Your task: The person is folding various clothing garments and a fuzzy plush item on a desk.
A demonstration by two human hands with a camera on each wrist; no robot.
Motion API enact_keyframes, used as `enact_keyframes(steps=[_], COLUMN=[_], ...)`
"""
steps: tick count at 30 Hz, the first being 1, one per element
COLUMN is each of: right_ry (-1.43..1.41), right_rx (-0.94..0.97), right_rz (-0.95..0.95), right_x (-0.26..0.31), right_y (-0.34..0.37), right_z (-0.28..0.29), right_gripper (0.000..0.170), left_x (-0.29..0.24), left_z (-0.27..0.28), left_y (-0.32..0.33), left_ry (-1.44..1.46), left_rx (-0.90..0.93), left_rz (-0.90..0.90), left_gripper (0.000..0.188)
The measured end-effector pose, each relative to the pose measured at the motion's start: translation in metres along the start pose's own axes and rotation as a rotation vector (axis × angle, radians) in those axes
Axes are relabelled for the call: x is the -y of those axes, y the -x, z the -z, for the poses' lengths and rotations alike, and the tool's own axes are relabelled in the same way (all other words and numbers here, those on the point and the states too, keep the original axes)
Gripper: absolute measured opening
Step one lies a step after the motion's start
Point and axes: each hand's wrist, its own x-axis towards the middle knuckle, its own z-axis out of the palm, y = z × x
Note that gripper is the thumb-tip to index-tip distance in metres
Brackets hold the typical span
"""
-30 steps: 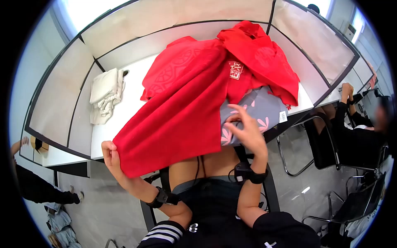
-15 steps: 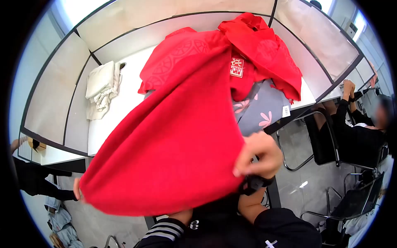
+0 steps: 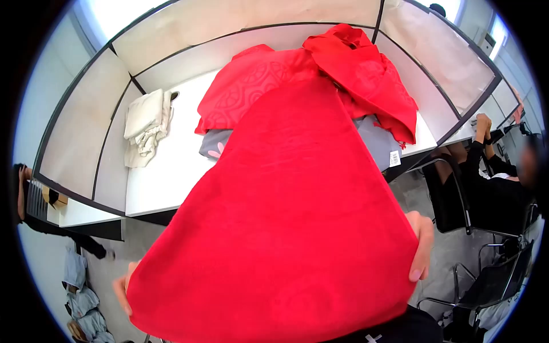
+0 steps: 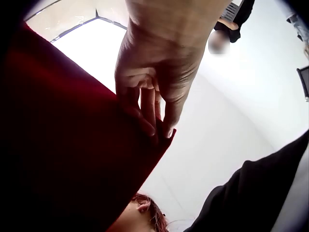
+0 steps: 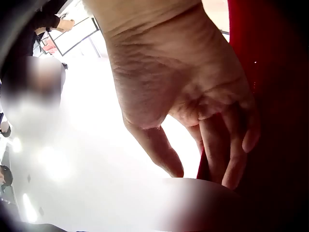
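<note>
A broad red cloth (image 3: pixel 274 217) is stretched from the desk toward me, its near part lifted and spread. My left hand (image 3: pixel 123 288) grips its left edge; in the left wrist view the thumb and fingers pinch a corner of the red cloth (image 4: pixel 96 145). My right hand (image 3: pixel 422 246) holds the opposite edge, and the right wrist view shows its fingers (image 5: pixel 215 145) bent at the cloth. Behind lies more red fabric (image 3: pixel 366 74), bunched up, with a tonal pattern. Under it a grey cloth piece (image 3: pixel 380 143) with pink flowers and a white tag is partly hidden.
A stack of folded beige cloth (image 3: pixel 146 117) lies on the left of the white desk (image 3: pixel 151 186). Low partition panels (image 3: pixel 86 120) surround the desk. A seated person (image 3: pixel 486 183) is at the right, near black chairs (image 3: pixel 486 280). Another person's arm shows at far left.
Both hands have drawn the red cloth nearer and spread it wider. The right hand, empty a second ago, took its right edge and moved outward. The red cloth now covers the printed patch.
</note>
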Motion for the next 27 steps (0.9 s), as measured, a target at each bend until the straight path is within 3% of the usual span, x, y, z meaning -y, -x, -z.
enact_keyframes(steps=[3, 5, 6, 7, 9, 10, 11, 14, 15, 17, 19, 20, 21, 22, 23, 25, 26, 27], right_ry=[-0.027, 0.129, 0.173, 0.171, 0.099, 0.115, 0.112, 0.844, 0.803, 0.96, 1.387, 1.498, 1.61, 1.576, 1.555, 1.729, 1.815, 1.827], right_rx=[-0.051, -0.383, -0.24, -0.235, -0.183, -0.411, -0.415, -0.619, -0.58, -0.814, -0.837, -0.815, -0.795, -0.832, -0.854, -0.828, -0.827, -0.828], right_rz=[-0.098, -0.1, -0.131, -0.131, 0.033, 0.043, 0.04, -0.028, -0.087, -0.255, -0.704, -0.738, -0.78, -0.759, -0.733, -0.836, -0.756, -0.755], right_x=[0.005, 0.006, 0.01, 0.008, 0.007, 0.01, 0.01, 0.006, -0.005, -0.035, -0.055, -0.063, -0.068, -0.068, -0.065, -0.053, -0.048, -0.041], right_y=[0.005, 0.015, 0.014, 0.016, 0.023, 0.039, 0.041, 0.035, 0.031, 0.016, 0.033, 0.045, 0.048, 0.047, 0.047, 0.036, 0.039, 0.042], right_z=[0.0, -0.009, 0.001, 0.005, 0.007, -0.008, -0.007, 0.007, 0.029, 0.054, 0.07, 0.076, 0.074, 0.074, 0.074, 0.065, 0.069, 0.069], right_gripper=[0.019, 0.015, 0.015, 0.015, 0.032, 0.029, 0.029, 0.077, 0.098, 0.09, 0.089, 0.088, 0.087, 0.086, 0.075, 0.057, 0.044, 0.044], left_x=[0.01, 0.016, 0.017, 0.018, 0.019, 0.02, 0.024, 0.047, 0.057, 0.081, 0.102, 0.11, 0.117, 0.122, 0.118, 0.115, 0.117, 0.117], left_z=[-0.001, -0.003, -0.006, -0.007, -0.012, -0.017, -0.024, -0.054, -0.055, -0.07, -0.068, -0.06, -0.055, -0.047, -0.052, -0.057, -0.055, -0.056], left_y=[0.002, 0.004, 0.005, 0.006, 0.008, 0.009, 0.008, 0.001, -0.001, 0.001, 0.006, 0.017, 0.029, 0.035, 0.034, 0.024, 0.024, 0.022], left_ry=[-0.077, -0.114, -0.132, -0.148, -0.175, -0.186, -0.2, -0.257, -0.199, -0.227, -0.653, -0.726, -0.919, -0.946, -0.968, -0.865, -0.802, -0.79], left_rx=[-0.028, -0.046, -0.051, -0.057, -0.056, -0.047, -0.032, 0.161, 0.212, 0.377, 0.634, 0.721, 0.899, 0.931, 0.97, 0.896, 0.857, 0.859], left_rz=[0.058, 0.088, 0.095, 0.097, 0.109, 0.101, 0.1, 0.075, 0.173, 0.428, 0.78, 0.96, 0.686, 0.677, 0.682, 0.868, 0.868, 0.866], left_gripper=[0.059, 0.063, 0.065, 0.067, 0.071, 0.073, 0.075, 0.086, 0.086, 0.074, 0.065, 0.062, 0.058, 0.058, 0.058, 0.057, 0.06, 0.06])
